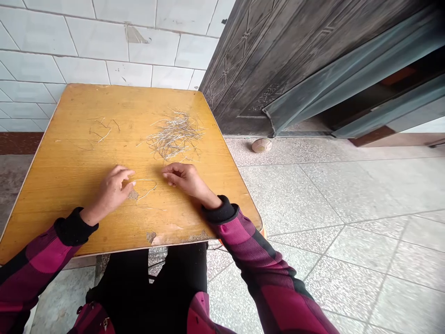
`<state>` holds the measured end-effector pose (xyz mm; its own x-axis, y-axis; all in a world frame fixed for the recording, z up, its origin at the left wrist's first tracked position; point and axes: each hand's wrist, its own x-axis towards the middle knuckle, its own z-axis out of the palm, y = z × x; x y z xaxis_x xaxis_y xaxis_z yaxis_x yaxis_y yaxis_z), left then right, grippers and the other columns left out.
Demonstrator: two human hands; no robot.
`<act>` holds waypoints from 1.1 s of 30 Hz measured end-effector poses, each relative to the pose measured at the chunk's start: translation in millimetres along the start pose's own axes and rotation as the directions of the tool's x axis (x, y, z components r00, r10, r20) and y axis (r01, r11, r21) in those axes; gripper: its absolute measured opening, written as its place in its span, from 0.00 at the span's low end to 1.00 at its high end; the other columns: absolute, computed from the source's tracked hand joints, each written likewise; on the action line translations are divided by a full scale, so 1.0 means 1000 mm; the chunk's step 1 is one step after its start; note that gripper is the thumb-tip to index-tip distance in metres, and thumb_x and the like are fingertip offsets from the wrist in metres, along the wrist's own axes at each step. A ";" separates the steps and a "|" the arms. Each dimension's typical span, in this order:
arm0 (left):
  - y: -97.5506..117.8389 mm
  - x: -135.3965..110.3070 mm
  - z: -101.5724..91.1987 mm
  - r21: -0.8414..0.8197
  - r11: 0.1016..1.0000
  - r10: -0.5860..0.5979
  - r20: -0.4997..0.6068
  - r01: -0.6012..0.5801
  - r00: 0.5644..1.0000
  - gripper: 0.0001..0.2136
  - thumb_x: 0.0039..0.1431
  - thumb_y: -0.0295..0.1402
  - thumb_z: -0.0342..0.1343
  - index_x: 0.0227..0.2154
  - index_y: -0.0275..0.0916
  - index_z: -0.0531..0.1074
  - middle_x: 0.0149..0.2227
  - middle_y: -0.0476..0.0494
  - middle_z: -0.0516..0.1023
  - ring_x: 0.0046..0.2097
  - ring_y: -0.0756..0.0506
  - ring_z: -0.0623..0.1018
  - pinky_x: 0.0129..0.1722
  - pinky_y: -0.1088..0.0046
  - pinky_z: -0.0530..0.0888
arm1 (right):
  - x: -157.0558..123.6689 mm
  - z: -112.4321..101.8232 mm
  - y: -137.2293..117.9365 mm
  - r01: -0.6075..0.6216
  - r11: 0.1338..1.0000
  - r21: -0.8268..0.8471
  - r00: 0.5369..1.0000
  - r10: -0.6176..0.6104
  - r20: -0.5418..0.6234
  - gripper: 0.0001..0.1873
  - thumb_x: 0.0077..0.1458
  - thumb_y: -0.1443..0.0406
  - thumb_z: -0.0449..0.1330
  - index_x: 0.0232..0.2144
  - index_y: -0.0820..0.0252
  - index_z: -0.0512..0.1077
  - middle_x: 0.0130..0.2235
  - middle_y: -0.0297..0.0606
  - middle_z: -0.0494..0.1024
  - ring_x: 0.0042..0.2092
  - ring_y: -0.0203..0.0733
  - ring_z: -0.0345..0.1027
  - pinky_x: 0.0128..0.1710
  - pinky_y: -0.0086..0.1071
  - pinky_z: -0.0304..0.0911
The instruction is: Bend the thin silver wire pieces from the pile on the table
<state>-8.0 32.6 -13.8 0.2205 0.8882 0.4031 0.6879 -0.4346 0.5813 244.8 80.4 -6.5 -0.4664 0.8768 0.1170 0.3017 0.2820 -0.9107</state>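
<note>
My left hand [113,190] rests low over the table, its thumb and forefinger apart. A thin bent wire [155,186] curves out from beside those fingertips in an open loop on the wood; whether they touch it I cannot tell. To the right of that loop, my right hand [184,178] has its fingers curled in a pinch, and anything between them is too small to make out. Just beyond my right hand lies a tangled heap of thin silvery and dark wires [177,134]. A few loose wires [104,134] are scattered farther left.
The yellow wooden table [79,102] has chipped patches along its near edge. White wall tiles [97,37] stand behind it. Right of the table are a dark carved door [250,69], a grey-green curtain [313,93] and a worn ball [262,145] on the speckled floor.
</note>
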 end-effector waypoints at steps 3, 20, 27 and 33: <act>0.006 0.001 -0.011 0.088 0.994 0.068 -0.056 -0.063 0.996 0.10 0.59 0.31 0.54 0.42 0.34 0.72 0.42 0.39 0.74 0.41 0.44 0.76 0.42 0.64 0.75 | -0.002 -0.009 -0.002 0.036 0.999 -0.030 0.999 -0.037 -0.033 0.11 0.56 0.60 0.59 0.34 0.63 0.73 0.25 0.31 0.71 0.25 0.30 0.63 0.27 0.27 0.58; 0.024 -0.024 0.011 0.422 0.803 0.236 0.425 -0.422 0.874 0.28 0.66 0.40 0.47 0.62 0.27 0.55 0.66 0.29 0.52 0.68 0.36 0.51 0.64 0.46 0.49 | -0.007 0.010 -0.014 0.091 0.953 -0.288 0.994 -0.067 0.091 0.07 0.57 0.65 0.60 0.34 0.64 0.75 0.26 0.33 0.73 0.27 0.31 0.61 0.30 0.27 0.55; 0.029 -0.019 0.007 0.421 0.812 0.248 0.378 -0.405 0.892 0.31 0.59 0.41 0.57 0.61 0.31 0.58 0.66 0.26 0.53 0.67 0.32 0.53 0.63 0.43 0.52 | 0.009 0.022 -0.016 -0.041 0.920 -0.390 0.997 0.066 0.050 0.09 0.54 0.65 0.62 0.24 0.63 0.74 0.21 0.29 0.70 0.24 0.29 0.58 0.26 0.26 0.50; 0.030 -0.015 0.003 0.337 0.878 0.264 0.252 -0.340 0.931 0.37 0.53 0.42 0.63 0.61 0.30 0.56 0.65 0.20 0.54 0.67 0.29 0.53 0.62 0.42 0.54 | 0.006 0.019 -0.017 -0.190 0.980 -0.055 0.969 0.196 0.150 0.11 0.56 0.62 0.58 0.26 0.64 0.71 0.21 0.32 0.73 0.23 0.30 0.65 0.25 0.25 0.59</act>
<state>11.3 6.3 -4.3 0.5608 0.7500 0.3507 0.7621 -0.6332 0.1356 220.9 73.0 2.4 -0.5173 0.8466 -0.1249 0.4302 0.1312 -0.8931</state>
